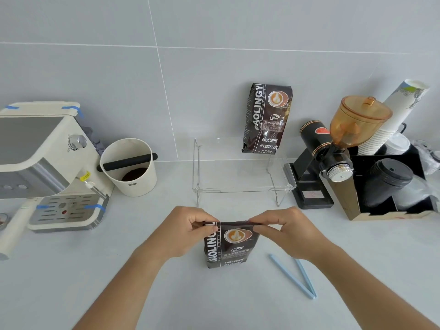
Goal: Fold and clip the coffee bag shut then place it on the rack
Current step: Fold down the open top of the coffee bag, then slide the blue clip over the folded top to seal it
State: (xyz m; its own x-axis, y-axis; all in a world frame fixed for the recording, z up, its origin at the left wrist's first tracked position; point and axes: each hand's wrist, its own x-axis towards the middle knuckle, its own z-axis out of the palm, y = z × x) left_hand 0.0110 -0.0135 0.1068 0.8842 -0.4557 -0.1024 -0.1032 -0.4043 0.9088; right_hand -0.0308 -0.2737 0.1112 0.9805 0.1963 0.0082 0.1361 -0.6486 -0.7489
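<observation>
Both grips pinching coffee bag (229, 246) top, left hand (188, 228), right hand (289, 231); clip (294, 277) (open) nearby

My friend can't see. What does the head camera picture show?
Two hands, left hand and right hand, pinch a dark coffee bag top on a counter. A blue clip lies open beside it; another bag stands on a clear rack.

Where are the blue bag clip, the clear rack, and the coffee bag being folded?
blue bag clip (289, 277): head view, on its longer arm.
clear rack (242, 188): head view, on its front edge.
coffee bag being folded (228, 248): head view, on its printed front.
</observation>
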